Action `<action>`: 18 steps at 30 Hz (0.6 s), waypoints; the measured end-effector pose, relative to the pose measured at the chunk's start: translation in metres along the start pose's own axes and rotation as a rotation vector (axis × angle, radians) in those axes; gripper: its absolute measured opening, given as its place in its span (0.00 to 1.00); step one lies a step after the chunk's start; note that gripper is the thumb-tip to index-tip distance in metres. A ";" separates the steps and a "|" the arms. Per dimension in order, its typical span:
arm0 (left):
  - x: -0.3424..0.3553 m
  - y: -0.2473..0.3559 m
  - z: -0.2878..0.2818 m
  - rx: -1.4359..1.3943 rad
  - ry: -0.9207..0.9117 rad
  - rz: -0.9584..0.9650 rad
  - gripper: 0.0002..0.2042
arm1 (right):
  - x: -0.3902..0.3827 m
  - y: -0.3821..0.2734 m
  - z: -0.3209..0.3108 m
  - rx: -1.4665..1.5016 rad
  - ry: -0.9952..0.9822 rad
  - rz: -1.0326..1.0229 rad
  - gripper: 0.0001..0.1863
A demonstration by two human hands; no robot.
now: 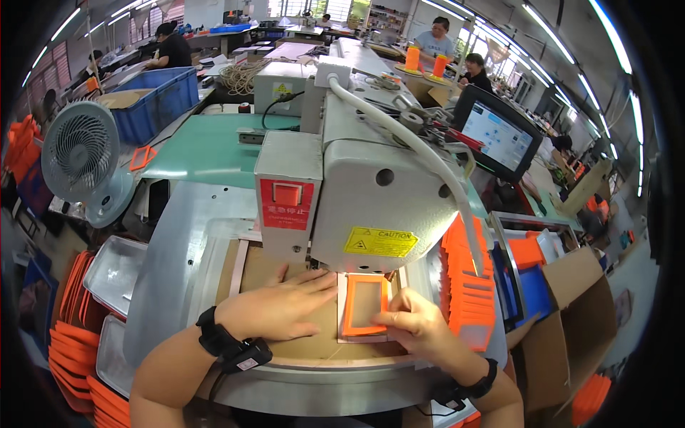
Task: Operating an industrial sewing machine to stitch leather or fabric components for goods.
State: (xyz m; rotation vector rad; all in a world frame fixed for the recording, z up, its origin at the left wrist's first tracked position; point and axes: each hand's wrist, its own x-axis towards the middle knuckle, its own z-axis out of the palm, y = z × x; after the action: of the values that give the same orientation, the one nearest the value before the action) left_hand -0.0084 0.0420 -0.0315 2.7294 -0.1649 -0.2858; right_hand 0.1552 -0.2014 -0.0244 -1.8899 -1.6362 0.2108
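Observation:
An orange rectangular frame-shaped piece [350,305] with a tan middle lies in a pale-edged slot under the head of a grey industrial sewing machine [378,192]. My right hand [424,328] pinches the piece at its lower right edge, thumb and forefinger together. To the left, my left hand [275,310] rests flat on the brown board [303,351], fingers stretched toward the slot and nothing in them. The needle area is mostly hidden beneath the machine head. A black band with a small device circles each wrist.
Right of the board lies a stack of orange pieces [467,285]; an open cardboard box [578,321] stands beyond it. Metal trays [118,274] and more orange pieces [75,349] are at left, below a fan [82,150]. A screen [497,132] stands behind right. Several people work farther back.

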 end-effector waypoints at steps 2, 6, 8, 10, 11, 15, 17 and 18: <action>0.001 -0.001 0.001 -0.030 0.013 0.006 0.34 | -0.005 0.003 0.002 0.004 -0.017 0.043 0.18; 0.001 0.007 0.002 -0.020 0.048 0.022 0.30 | -0.005 0.016 0.002 -0.103 -0.077 -0.124 0.21; 0.001 0.012 0.005 0.026 0.082 0.030 0.30 | 0.000 0.019 -0.003 -0.100 -0.112 -0.198 0.22; 0.002 0.015 0.008 0.069 0.125 0.027 0.30 | 0.004 0.020 -0.005 -0.147 -0.138 -0.242 0.20; 0.003 0.016 0.008 0.095 0.141 0.034 0.30 | 0.006 0.019 -0.006 -0.175 -0.152 -0.266 0.20; 0.007 0.026 0.006 0.148 0.204 0.051 0.30 | 0.008 0.023 -0.004 -0.210 -0.171 -0.321 0.18; 0.011 0.030 0.007 0.163 0.224 0.052 0.30 | 0.006 0.025 -0.001 -0.256 -0.143 -0.344 0.17; 0.012 0.031 0.009 0.178 0.228 0.051 0.30 | 0.006 0.023 0.000 -0.277 -0.141 -0.339 0.18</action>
State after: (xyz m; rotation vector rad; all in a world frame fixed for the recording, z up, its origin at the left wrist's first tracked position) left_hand -0.0006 0.0083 -0.0293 2.9015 -0.2040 0.0581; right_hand 0.1762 -0.1967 -0.0351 -1.7854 -2.1436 -0.0278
